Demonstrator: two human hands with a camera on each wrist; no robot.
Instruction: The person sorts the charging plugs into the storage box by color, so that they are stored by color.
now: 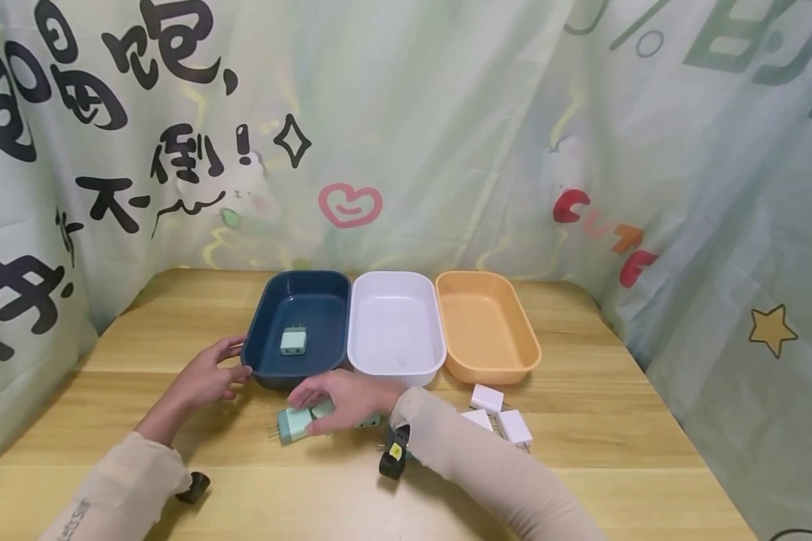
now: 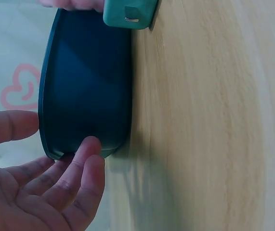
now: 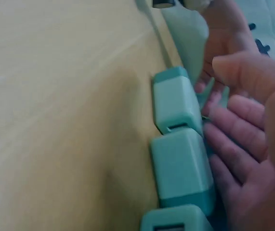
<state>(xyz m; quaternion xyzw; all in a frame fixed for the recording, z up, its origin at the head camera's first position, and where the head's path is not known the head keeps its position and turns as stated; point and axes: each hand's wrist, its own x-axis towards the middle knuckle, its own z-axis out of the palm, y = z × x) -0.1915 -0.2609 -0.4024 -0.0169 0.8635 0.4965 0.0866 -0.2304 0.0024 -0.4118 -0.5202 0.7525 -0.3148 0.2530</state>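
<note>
Left hand [image 1: 206, 376]: fingers spread, at the blue tray's 8 o'clock rim.
Blue tray [image 1: 314, 308]: one, with one green charger [image 1: 294, 342] inside, towards 6 o'clock.
Loose green chargers [image 1: 292, 426]: at least three, tabletop, at the tray's 5–6 o'clock.
Right hand [image 1: 352, 398]: thumb and fingers spread, beside these chargers.
White tray [image 1: 395, 315]: one, at the hand's 1 o'clock.
White chargers [image 1: 487, 398]: three visible, 3 o'clock.
Orange tray [image 1: 487, 319]: one, 2 o'clock.
Table [image 1: 595, 451]: light wood grain.
Room: printed cloth [image 1: 413, 113] at 12.

Trays [image 1: 395, 327] block back; front passable, under sleeves [image 1: 507, 469] unclear.
</note>
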